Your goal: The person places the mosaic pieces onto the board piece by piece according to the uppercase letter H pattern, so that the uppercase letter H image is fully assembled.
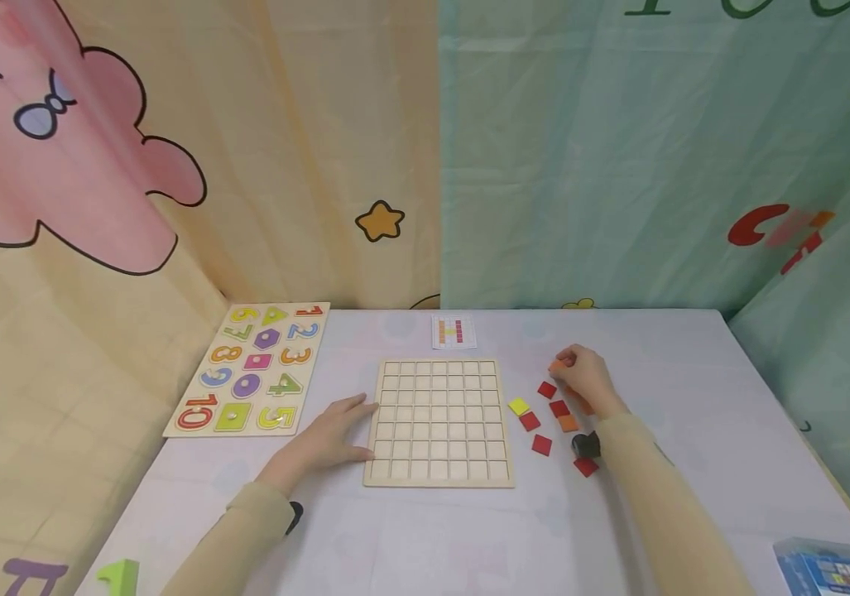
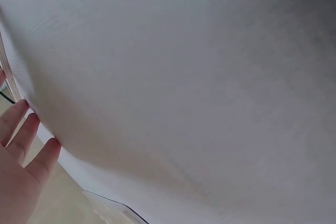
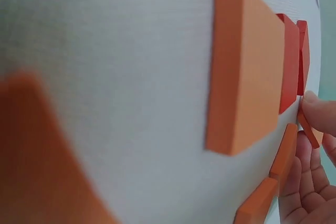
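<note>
Fingers and thumb of the left hand (image 1: 328,434) spread apart at the left edge of a wooden grid board (image 1: 442,414), touching it rather than gripping it; that light contact probably serves to steady the board. It lies flat on the tabletop (image 1: 432,538), grid side up, between the two hands, a spot that seems chosen so either can reach it

On the far right side, the right hand (image 1: 587,379) pinches an orange tile (image 1: 557,365), thumb on one face and fingers on the other, a hold that suits such a small, thin piece. Loose red tiles (image 1: 530,422), a yellow tile (image 1: 518,406) and a second orange tile (image 1: 568,423) lie between that hand and the board, likely spread flat so each can be picked up singly

A patterned card (image 1: 453,333) rests just beyond the board, perhaps set there to be seen without being covered by the arms. The number puzzle (image 1: 264,374) lies to the left, apart from the tiles, and a blue box (image 1: 834,571) sits at the near right corner, presumably out of the working area
</note>
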A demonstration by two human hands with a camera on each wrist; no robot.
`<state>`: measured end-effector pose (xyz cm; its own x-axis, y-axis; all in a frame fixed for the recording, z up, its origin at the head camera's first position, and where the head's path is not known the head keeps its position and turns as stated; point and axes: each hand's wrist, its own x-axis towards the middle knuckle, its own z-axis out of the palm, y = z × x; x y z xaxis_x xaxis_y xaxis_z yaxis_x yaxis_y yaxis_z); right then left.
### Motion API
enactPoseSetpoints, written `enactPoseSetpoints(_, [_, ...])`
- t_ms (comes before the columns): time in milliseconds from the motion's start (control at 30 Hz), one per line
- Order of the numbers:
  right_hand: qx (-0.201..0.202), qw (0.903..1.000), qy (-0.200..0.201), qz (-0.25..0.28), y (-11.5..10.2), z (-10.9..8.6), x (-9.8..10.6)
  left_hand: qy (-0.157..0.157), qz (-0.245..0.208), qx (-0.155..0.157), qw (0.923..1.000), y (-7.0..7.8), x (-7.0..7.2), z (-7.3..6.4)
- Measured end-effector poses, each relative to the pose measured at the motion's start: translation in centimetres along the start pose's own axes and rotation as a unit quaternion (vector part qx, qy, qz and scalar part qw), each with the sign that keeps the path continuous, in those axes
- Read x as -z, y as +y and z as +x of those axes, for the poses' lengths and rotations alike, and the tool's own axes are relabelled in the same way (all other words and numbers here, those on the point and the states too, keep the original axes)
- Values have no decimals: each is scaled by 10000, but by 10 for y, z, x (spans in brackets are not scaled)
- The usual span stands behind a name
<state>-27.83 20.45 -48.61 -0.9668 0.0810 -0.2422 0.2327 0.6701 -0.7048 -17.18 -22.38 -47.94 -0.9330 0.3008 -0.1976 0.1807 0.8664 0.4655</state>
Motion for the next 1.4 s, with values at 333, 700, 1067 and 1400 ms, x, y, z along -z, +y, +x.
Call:
enactPoseSetpoints(333, [163,9982,-147,556,-16,-10,-2,-77,90,10,9999,-2,-1,2])
enactPoseSetpoints(700, [1298,9860,-588,862,-95,-33,-83,-262,-109,126,9995,0,1,-1])
enactPoseSetpoints(1067, [1827,9781,-792,609,-137,-34,-139,-296,-120,88,9995,-1,4,-1])
enactPoseSetpoints(1400, [2019,9774,-584,206,-149,-26,-159,-325,-246,23,9992,-7,-1,1])
